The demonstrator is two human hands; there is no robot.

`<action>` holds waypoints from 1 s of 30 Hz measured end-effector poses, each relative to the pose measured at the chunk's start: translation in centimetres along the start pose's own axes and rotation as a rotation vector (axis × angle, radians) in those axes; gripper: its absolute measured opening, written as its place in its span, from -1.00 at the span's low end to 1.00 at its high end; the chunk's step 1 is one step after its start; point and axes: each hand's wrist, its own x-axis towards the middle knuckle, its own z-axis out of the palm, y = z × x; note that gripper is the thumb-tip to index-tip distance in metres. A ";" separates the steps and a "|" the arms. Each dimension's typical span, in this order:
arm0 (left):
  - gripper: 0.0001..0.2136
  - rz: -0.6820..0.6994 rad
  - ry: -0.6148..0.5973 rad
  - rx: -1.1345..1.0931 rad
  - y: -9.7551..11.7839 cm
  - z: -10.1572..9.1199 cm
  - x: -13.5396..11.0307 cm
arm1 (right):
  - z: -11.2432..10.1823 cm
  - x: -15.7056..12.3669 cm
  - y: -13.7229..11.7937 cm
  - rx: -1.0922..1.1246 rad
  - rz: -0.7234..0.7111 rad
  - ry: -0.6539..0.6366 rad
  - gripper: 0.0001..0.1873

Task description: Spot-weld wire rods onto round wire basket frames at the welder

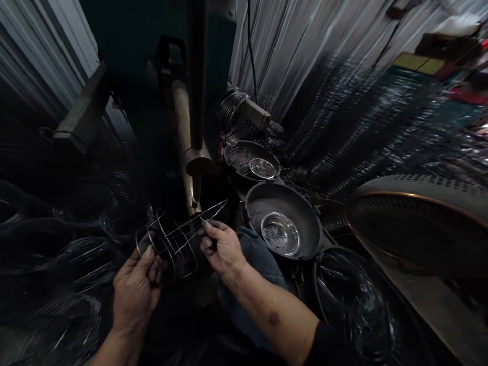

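Observation:
My left hand (137, 287) grips the near rim of a round wire frame (170, 241) made of rings and thin rods, held on its side below a copper welding electrode (196, 190). My right hand (221, 246) pinches a bent thin wire rod (202, 216) whose two legs reach up and right over the frame. Both hands are closed. The frame's far end sits just under the electrode tip.
A dark pan (282, 216) holding a shiny steel bowl (280, 233) of small pieces stands to the right; a second pan (249, 160) with small dishes lies behind it. Stacks of wire frames (362, 132) fill the right, more wire pieces (57, 264) the left. A fan guard (419, 223) rests at right.

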 end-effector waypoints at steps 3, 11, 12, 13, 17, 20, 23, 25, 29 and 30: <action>-0.78 0.019 -0.043 0.015 0.8 0.8 0.5 | 0.8 0.7 -0.3 0.012 -0.028 -0.019 -0.78; -0.80 0.036 -0.077 0.017 2.2 2.2 1.3 | 2.4 1.8 -0.9 0.007 -0.059 0.003 -0.80; -0.81 0.035 -0.090 0.016 2.2 2.2 1.3 | 2.4 1.9 -0.9 0.007 -0.062 0.001 -0.80; -0.81 0.035 -0.097 0.019 2.3 2.3 1.4 | 2.4 1.9 -0.9 0.007 -0.062 -0.002 -0.80; -0.82 0.031 -0.074 0.070 2.9 2.5 1.0 | 2.3 2.2 -0.8 0.005 -0.061 -0.014 -0.81; -0.80 0.006 -0.042 0.090 3.6 2.7 0.6 | 2.4 2.3 -1.0 0.008 -0.059 -0.009 -0.83; -0.81 -0.024 0.003 0.091 4.2 2.9 0.5 | 2.2 2.2 -1.0 0.004 -0.058 -0.036 -0.82; -0.83 -0.017 -0.021 0.095 4.4 3.0 0.5 | 2.0 1.9 -0.7 -0.045 -0.065 -0.069 -0.75; -0.80 0.005 -0.124 0.074 4.7 3.1 0.9 | 1.5 0.4 1.1 -0.287 -0.033 -0.184 -0.65; -0.78 0.011 -0.138 0.065 4.7 3.1 1.1 | 1.5 0.1 1.6 -0.320 -0.022 -0.208 -0.65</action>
